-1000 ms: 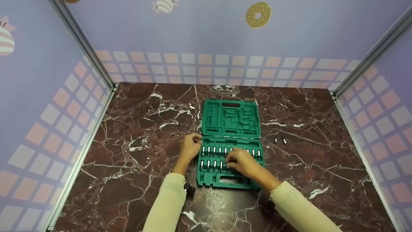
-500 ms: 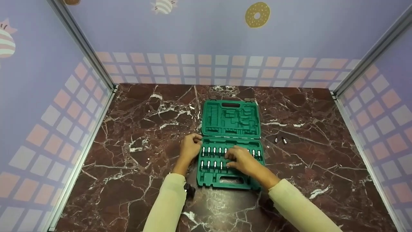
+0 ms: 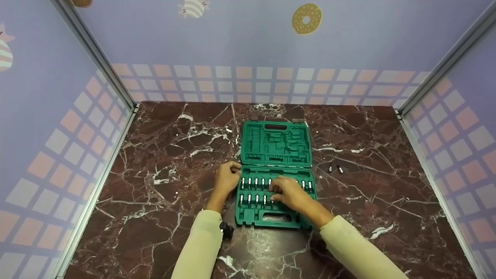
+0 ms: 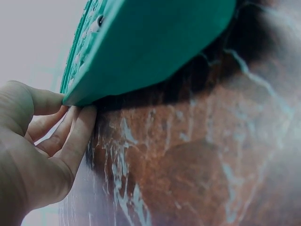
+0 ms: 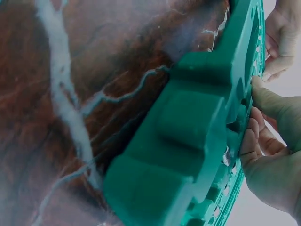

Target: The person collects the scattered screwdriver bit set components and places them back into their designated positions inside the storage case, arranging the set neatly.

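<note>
An open green plastic case [image 3: 252,214] lies on the marbled table, its moulded lid [image 3: 261,143] folded back. Two rows of silver-and-dark bit sockets [image 3: 249,200] stand in its lower half. My left hand [image 3: 228,177] grips the case's left edge, thumb on top and fingers against the side, as the left wrist view shows. Over the middle of the rows, my right hand [image 3: 290,192] has curled fingers and thumb at a bit socket [image 3: 272,201] in the front row. Its fingers hide several slots. In the right wrist view the fingertips [image 5: 249,143] are down on the tray.
Two loose bit sockets [image 3: 340,169] lie on the table right of the case. Patterned panels [image 3: 217,46] with metal corner rails close in the back and both sides. A black wrist device [image 3: 226,230] sits by the left sleeve.
The right fingers shift slightly at the front row, where a bit socket shows more below the thumb. The left hand stays at the case edge. The head view drifts slightly.
</note>
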The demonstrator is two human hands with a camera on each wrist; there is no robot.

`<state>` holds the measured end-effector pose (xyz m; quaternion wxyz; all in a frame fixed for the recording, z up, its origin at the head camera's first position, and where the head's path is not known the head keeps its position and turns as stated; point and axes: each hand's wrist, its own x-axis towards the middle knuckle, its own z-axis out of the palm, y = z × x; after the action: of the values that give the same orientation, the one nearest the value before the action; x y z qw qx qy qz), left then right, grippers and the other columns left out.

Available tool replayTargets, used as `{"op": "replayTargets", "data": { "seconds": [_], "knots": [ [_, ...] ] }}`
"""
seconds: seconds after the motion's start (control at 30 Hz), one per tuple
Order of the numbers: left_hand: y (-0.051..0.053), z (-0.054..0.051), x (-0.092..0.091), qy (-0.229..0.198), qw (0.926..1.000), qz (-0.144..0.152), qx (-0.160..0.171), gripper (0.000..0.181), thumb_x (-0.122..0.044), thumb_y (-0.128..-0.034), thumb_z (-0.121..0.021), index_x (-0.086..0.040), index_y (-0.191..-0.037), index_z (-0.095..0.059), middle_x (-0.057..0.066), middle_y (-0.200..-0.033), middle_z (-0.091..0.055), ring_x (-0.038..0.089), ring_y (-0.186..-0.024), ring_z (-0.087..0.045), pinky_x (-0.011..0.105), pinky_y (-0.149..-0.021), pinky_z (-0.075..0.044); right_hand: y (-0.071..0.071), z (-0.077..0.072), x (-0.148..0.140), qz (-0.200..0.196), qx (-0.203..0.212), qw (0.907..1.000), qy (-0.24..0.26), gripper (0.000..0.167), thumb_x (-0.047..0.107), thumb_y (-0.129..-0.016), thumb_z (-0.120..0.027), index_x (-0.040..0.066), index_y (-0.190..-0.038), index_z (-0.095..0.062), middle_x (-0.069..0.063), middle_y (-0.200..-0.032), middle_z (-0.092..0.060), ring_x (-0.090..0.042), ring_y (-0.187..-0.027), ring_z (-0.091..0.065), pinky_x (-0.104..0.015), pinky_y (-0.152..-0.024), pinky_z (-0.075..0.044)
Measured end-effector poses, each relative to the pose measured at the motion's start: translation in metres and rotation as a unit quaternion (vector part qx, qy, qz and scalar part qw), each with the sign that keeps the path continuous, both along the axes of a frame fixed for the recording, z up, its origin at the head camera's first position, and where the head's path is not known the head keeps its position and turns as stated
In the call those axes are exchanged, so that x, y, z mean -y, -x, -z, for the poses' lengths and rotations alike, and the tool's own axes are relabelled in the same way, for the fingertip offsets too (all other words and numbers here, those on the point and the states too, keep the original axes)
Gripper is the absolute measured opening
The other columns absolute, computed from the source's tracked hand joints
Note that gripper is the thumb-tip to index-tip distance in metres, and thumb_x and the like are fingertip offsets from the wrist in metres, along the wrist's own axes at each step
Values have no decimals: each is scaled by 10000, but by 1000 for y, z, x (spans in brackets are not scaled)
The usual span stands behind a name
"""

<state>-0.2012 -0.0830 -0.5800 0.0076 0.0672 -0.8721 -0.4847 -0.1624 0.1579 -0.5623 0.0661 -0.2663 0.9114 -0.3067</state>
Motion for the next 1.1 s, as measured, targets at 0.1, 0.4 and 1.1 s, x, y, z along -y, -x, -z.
{"op": "replayTargets", "data": {
  "seconds": [0.1,0.4,1.1],
  "knots": [
    [-1,0,0,-11,10000,29,4,120,-46,-929,-703,-80,-1021,-771,84,-947,-749,271,-892,-693,456,-839,-554,-1,1,-1,-30,9,10000,66,213,166,-825,-855,70,-953,-715,-45,-906,-648,-185,-826,-637,-336,-723,-559],
    [-1,1,0,139,9998,-49,-138,110,-49,-903,-707,-84,-981,-777,78,-923,-759,277,-903,-703,462,-865,-539,-6,6,-3,-68,-337,9993,152,191,154,-850,-843,83,-985,-729,-45,-934,-646,-193,-854,-643,-357,-754,-564],
    [-2,-1,-2,52,10000,7,-6,118,-47,-920,-703,-79,-1010,-772,80,-947,-753,275,-907,-698,465,-863,-546,-11,-9,-23,145,-137,9988,444,227,163,-885,-822,79,-1074,-730,-34,-1028,-682,-199,-927,-680,-358,-816,-585]
  ]
}}
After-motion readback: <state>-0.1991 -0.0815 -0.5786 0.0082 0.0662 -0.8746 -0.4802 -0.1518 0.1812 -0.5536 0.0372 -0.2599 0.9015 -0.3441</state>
